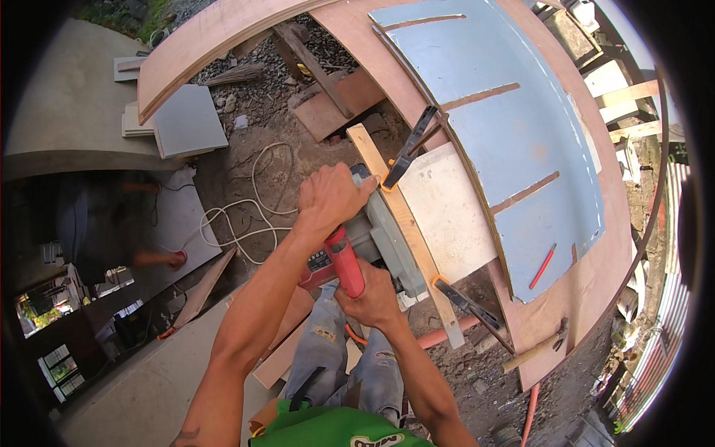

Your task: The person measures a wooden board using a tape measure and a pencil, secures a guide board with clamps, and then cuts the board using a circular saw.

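Note:
A red-and-grey power tool, by its shape a circular saw (pixel 393 252), lies along a wooden strip (pixel 411 227); its blade is hidden. My right hand (pixel 371 296) is wrapped round its red rear handle. Over its front end my left hand (pixel 326 195) is closed, the thumb reaching toward the strip. Two black bar clamps with orange pads grip the strip: the far clamp (pixel 410 149) beside my left thumb, the near clamp (pixel 468 304) to the right of the saw. Under the strip a white board (pixel 453 212) juts from beneath a blue-grey panel (pixel 514 127).
A red pencil (pixel 542 267) lies on the panel, a hammer (pixel 530 353) on the curved plywood (pixel 588 290) below. A pale cord (pixel 257 201) loops over the dirt. Left, a blurred person's hand (pixel 153 258) touches a red object (pixel 177 259). Plywood sheets (pixel 216 37) stand far left.

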Demonstrator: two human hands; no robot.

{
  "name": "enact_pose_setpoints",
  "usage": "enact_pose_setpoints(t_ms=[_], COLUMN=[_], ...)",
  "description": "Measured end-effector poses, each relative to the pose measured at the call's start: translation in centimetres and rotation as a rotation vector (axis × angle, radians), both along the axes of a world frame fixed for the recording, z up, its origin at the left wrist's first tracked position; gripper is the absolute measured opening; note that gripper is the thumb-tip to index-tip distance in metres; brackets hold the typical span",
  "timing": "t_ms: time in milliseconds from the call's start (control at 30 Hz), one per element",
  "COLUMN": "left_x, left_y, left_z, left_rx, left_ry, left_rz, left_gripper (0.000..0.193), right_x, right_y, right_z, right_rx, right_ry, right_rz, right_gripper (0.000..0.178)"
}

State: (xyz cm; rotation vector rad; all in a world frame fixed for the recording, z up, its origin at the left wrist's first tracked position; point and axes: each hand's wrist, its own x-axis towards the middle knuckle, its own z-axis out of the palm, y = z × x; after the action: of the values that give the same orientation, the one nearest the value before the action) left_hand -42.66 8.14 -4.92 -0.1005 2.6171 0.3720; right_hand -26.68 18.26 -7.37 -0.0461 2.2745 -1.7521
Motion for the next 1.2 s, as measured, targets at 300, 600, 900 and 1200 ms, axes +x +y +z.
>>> enact_pose_setpoints(t_ms=[300,600,900,1200], left_x=[-0.9,-1.7,-4.2,-0.3], left_y=[-0.4,-0.9,-4.1,-11.5], left_z=[0.2,-0.1,1.6,5.9], left_rx=[0.005,-0.009,-0.052,-0.127], left_ry=[-0.021,-0.024,0.030,0.168], left_rz=[0.012,0.010,0.049,0.170], left_gripper=[0.066,0.066,0.069,0.085], right_x=[-0.8,-1.8,-4.5,-2.0], right_y=[-0.4,-0.9,-3.3,-10.4], right_z=[0.0,0.1,-0.4,0.5], right_rx=[0.009,-0.005,-0.027,-0.043], right_ry=[0.006,0.027,0.141,0.136], right_rz=[-0.003,-0.002,0.041,0.121], right_gripper=[0.027,0.026,0.035,0.047])
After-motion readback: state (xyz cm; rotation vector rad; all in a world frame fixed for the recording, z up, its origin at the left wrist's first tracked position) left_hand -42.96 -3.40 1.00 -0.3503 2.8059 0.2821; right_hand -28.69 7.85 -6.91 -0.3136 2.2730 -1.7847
